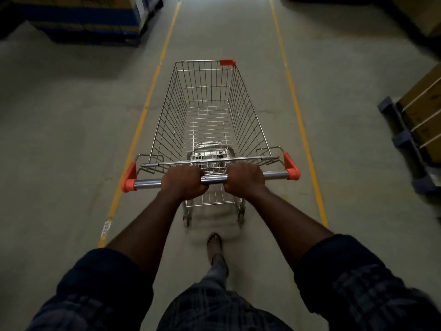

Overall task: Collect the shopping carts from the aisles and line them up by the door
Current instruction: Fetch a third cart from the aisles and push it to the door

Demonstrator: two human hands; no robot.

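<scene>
Concrete floor (pixel 71 115) — silver wire cart (pixel 167 111), left grip (pixel 183 181) and right grip (pixel 244 179) wrapping its orange-capped handle (pixel 148 183).

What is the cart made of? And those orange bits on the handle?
The cart looks like thin steel wire, silvery and shiny: you can see right through its grid. The handle seems to be a polished metal tube, with bright glints. The orange bits are probably plastic: solid colour, smooth, moulded corners.
</scene>
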